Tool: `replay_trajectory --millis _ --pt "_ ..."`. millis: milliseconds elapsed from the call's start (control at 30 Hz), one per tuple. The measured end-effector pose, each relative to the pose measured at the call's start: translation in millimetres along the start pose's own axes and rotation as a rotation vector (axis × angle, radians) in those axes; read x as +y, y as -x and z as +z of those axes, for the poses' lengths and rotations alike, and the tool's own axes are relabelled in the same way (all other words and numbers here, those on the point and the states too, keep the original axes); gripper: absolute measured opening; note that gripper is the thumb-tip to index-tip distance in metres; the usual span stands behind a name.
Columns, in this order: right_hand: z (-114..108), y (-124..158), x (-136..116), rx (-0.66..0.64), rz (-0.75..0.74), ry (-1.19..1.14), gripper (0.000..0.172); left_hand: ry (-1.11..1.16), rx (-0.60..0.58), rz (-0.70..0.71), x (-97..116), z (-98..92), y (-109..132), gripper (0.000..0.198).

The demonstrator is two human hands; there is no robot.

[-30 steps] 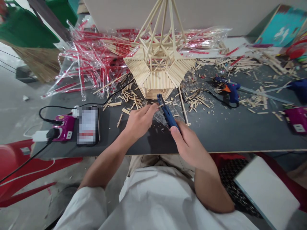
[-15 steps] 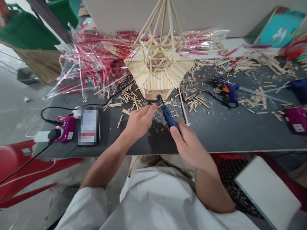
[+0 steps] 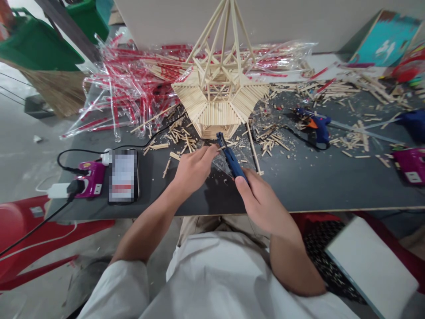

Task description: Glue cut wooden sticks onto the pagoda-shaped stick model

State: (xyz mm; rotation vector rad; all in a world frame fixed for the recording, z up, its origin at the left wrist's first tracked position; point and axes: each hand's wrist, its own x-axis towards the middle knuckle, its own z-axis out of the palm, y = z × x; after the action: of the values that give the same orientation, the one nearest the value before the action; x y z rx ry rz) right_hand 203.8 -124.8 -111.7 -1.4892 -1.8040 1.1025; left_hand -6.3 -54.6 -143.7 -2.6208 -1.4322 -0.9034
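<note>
My left hand point(image 3: 195, 169) is closed in a pinch, with the tip of a small wooden stick point(image 3: 220, 148) showing at its fingertips. That tip meets the dark head of a blue-handled cutter point(image 3: 232, 160), which slants up and to the left. My right hand point(image 3: 262, 199) wraps round the cutter's handle. Just beyond both hands stands a model built of thin wooden sticks point(image 3: 219, 113), with slatted flared panels and tall bars rising to a point. Below the tool lies a scrap of clear plastic point(image 3: 222, 166).
Stick offcuts point(image 3: 274, 141) litter the grey table point(image 3: 312, 181). Red-and-clear plastic wrappers point(image 3: 126, 84) are heaped at back left. A phone point(image 3: 123, 177) and a purple power socket point(image 3: 91, 177) lie left, with cables. A blue glue gun point(image 3: 320, 128) rests right.
</note>
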Motion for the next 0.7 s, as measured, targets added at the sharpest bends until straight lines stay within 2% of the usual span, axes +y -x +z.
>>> replay_trajectory --millis 167,400,700 --pt "0.5 0.0 2.0 0.014 0.012 -0.007 0.054 0.021 -0.035 -0.033 0.9 0.5 0.4 0.033" --pt "7.3 -2.1 8.6 0.057 0.023 -0.021 0.052 0.056 -0.016 -0.032 0.0 2.5 1.2 0.032" --pt "9.4 -0.9 9.7 0.061 0.117 0.135 0.052 0.109 0.011 -0.059 -0.1 4.8 1.5 0.031"
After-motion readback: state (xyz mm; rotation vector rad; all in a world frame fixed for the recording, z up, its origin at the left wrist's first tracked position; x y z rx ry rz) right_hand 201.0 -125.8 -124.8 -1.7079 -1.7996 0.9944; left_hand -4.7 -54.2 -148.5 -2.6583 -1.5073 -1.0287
